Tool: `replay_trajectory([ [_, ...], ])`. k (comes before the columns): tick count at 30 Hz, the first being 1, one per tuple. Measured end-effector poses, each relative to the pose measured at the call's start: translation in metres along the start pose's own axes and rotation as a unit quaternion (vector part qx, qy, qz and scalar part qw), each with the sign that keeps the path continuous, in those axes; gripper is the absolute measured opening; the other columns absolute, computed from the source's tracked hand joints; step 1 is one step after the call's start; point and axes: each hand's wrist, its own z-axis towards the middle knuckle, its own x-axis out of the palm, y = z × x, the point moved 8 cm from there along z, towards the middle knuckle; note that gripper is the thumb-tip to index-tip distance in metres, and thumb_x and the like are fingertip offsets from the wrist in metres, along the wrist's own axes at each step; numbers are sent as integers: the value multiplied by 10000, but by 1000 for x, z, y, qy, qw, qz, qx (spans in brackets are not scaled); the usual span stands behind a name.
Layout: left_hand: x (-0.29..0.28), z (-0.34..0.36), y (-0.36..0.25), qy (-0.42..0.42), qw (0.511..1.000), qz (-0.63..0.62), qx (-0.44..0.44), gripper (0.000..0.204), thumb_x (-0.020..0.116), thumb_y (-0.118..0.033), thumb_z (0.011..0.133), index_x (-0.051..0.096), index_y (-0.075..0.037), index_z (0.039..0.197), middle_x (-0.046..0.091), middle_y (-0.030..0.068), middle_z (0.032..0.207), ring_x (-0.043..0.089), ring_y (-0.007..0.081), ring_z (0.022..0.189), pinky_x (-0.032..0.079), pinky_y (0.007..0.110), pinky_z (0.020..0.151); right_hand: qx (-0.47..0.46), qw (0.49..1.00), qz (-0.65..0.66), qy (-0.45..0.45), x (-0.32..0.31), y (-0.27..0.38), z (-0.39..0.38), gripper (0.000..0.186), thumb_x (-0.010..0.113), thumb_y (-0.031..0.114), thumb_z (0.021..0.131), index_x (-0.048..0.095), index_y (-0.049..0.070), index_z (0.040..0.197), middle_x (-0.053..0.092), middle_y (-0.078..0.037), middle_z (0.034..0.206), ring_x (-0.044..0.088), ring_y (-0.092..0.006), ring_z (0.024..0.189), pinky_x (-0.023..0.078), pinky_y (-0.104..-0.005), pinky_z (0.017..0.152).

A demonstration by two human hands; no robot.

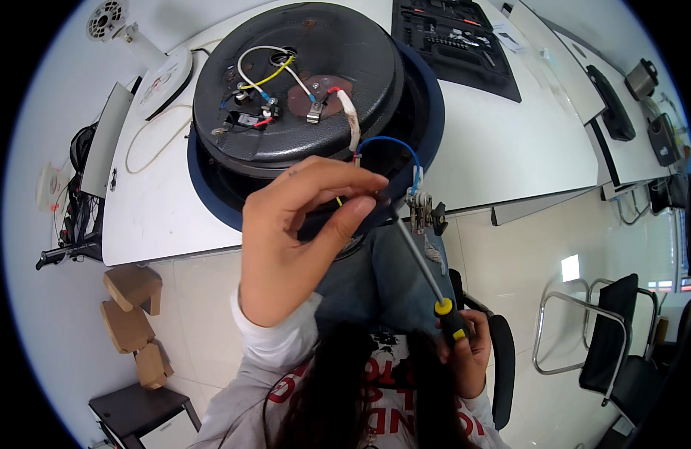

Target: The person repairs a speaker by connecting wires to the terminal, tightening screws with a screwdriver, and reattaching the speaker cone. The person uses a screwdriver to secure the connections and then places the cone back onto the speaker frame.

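My right hand (471, 348) grips the black and yellow handle of a screwdriver (420, 258), its shaft slanting up and left. By the tip, the thumb and forefinger of my left hand (297, 232) close around something small and dark, too unclear to name. Just right of the tip hangs a small metal switch-like part (420, 209) with a black knob, joined to a blue wire (394, 140). Beyond my hands, a round black metal appliance body (308, 138) rests on a dark blue ring-shaped base (434, 112). White, yellow and red wires run to terminals on its underside.
A black tool case (465, 45) lies open at the back right of the white table (510, 150). At the far left stands a white fan (162, 82). Cardboard boxes (129, 325) and a dark stool (143, 411) are on the left floor, chairs (615, 329) on the right.
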Motion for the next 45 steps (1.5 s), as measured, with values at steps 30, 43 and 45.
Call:
replay_trajectory([
  [30, 22, 18, -5, 288, 956, 50, 20, 99, 667, 18, 689, 636, 24, 783, 616, 103, 780, 565, 169, 733, 438, 265, 670, -4, 936, -190, 295, 48, -1, 36, 376, 522, 102, 867, 443, 35, 1228, 574, -55, 806, 544, -134, 674, 435, -245, 657],
  [43, 29, 15, 0, 286, 956, 62, 26, 147, 696, 34, 637, 645, 6, 772, 617, 80, 780, 560, 155, 694, 438, 261, 637, -91, 963, -132, 217, 87, 20, 64, 349, 468, 131, 901, 395, 3, 1218, 451, -30, 691, 411, -81, 566, 336, -221, 532],
  [45, 31, 14, 2, 263, 964, 43, 13, 170, 711, 35, 614, 646, 0, 768, 622, 78, 768, 562, 160, 692, 437, 262, 635, -152, 957, -142, 203, 91, 34, 68, 354, 485, 122, 893, 391, 2, 1213, 443, -25, 680, 399, -70, 558, 319, -214, 515],
])
